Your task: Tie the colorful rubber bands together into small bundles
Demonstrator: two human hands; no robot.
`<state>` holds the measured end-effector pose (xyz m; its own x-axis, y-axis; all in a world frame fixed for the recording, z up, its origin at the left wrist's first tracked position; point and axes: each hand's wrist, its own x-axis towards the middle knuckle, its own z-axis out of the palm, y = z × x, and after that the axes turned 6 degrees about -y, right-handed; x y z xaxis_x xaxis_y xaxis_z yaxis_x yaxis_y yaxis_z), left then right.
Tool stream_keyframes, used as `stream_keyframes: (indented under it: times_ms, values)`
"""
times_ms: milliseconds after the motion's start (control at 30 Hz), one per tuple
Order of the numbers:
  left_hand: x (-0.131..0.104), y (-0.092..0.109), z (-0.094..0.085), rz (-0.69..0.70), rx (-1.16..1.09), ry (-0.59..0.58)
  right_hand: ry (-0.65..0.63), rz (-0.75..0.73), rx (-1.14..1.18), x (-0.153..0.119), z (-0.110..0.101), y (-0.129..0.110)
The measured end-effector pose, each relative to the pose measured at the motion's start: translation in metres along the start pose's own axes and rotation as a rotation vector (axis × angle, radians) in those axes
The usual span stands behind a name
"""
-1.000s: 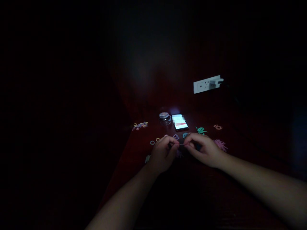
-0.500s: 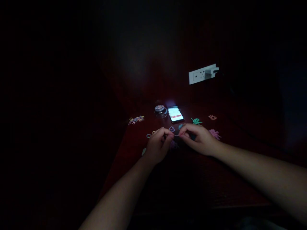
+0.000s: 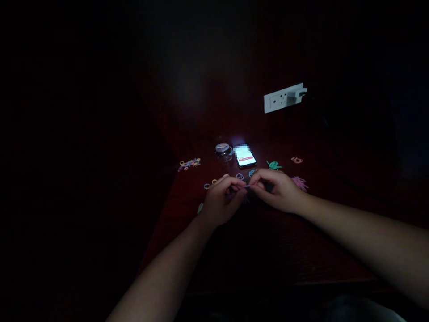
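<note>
Between both hands a thin purple elastic hair tie (image 3: pixel 247 186) spans the small gap. My left hand (image 3: pixel 223 201) is closed, pinching its left end between thumb and fingers. The thumb and fingertips of my right hand (image 3: pixel 278 190) pinch the other end. Partly hidden below the fingers lies a dark purple bunch of ties (image 3: pixel 246 200). Just beyond the hands are a purple loop (image 3: pixel 239 176) and a blue bunch (image 3: pixel 251 173), the latter partly covered. Yellow (image 3: pixel 214 181) and blue (image 3: pixel 206 186) loops lie beside my left hand.
A lit phone (image 3: pixel 246 158) lies beside a clear lidded jar (image 3: pixel 223 152) on the dark red table (image 3: pixel 295 255). Mixed ties (image 3: pixel 189 164) are at left; green (image 3: pixel 274 165), orange (image 3: pixel 296 160) and pink ones (image 3: pixel 300 184) at right. A socket (image 3: pixel 284 98) with a plug is on the wall.
My left hand has shifted slightly right, closer to my right hand, so the gap between the fingertips is smaller. The whole scene sits a little higher in view.
</note>
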<state>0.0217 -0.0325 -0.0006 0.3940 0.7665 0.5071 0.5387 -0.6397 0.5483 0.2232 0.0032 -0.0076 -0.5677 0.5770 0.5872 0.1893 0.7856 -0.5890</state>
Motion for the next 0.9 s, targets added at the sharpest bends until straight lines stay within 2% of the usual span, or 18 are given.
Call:
stream_keyframes:
  times_ms: [367,733,900]
  values:
    - [0.0025,0.002,0.0022,-0.028,0.001,0.055,-0.067,-0.013,-0.058,-0.0012,0.001,0.0037]
    - [0.0017,-0.0058,-0.0005,-0.039,0.036,0.113,-0.046,-0.012,-0.074,0.0007,-0.0002,-0.0014]
    - [0.0019,-0.0043,-0.0041,-0.008,0.02,0.063,-0.076,0.0,-0.039,0.001,-0.0002,-0.0017]
